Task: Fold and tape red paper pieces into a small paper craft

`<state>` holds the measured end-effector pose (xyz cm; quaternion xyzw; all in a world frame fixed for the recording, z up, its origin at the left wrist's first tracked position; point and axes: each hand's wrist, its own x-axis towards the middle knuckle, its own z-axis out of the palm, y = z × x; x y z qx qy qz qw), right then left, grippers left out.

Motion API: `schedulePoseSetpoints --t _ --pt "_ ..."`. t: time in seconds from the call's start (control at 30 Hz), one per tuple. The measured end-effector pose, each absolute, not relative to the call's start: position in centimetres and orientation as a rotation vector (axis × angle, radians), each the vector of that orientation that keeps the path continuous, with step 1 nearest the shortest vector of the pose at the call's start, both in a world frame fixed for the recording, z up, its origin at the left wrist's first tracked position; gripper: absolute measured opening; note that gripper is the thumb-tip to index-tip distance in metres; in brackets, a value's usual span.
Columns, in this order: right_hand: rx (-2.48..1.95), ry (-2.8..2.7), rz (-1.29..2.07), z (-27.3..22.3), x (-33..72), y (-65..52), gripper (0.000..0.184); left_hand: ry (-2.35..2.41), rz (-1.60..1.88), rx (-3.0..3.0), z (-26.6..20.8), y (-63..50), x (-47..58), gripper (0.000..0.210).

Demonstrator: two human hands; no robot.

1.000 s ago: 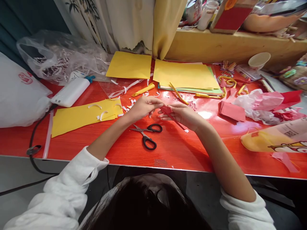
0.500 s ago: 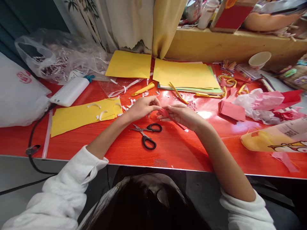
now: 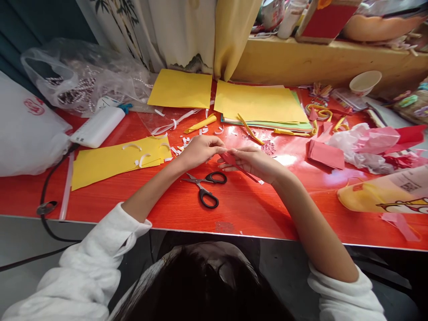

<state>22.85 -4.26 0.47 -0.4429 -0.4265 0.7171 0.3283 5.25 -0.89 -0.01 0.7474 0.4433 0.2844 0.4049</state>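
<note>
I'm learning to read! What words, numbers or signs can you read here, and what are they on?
No words or numbers are readable.
White plastic bag: red emblem, blurred.
Plastic container: QR code; nearby print too small.
White device: marks too small.
Can, paper cup: print blurred.

Red table [image 3: 180, 209] bearing scissors [image 3: 200, 182], yellow sheets [image 3: 180, 89]

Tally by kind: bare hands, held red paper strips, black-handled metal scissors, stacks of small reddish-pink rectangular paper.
Bare left hand and bare right hand: 2
Held red paper strip: 1
Black-handled scissors: 1
Reddish-pink paper stack: 1
Total: 5
</note>
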Motion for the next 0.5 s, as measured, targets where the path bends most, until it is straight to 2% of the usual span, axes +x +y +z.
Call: schedulePoseSetpoints --t 0.5 --pt "-1.114 -1.154 1.859 -0.21 23.34 -3.91 0.020 1.047 0.755 1.763 -0.66 -0.57 5.15 0.018"
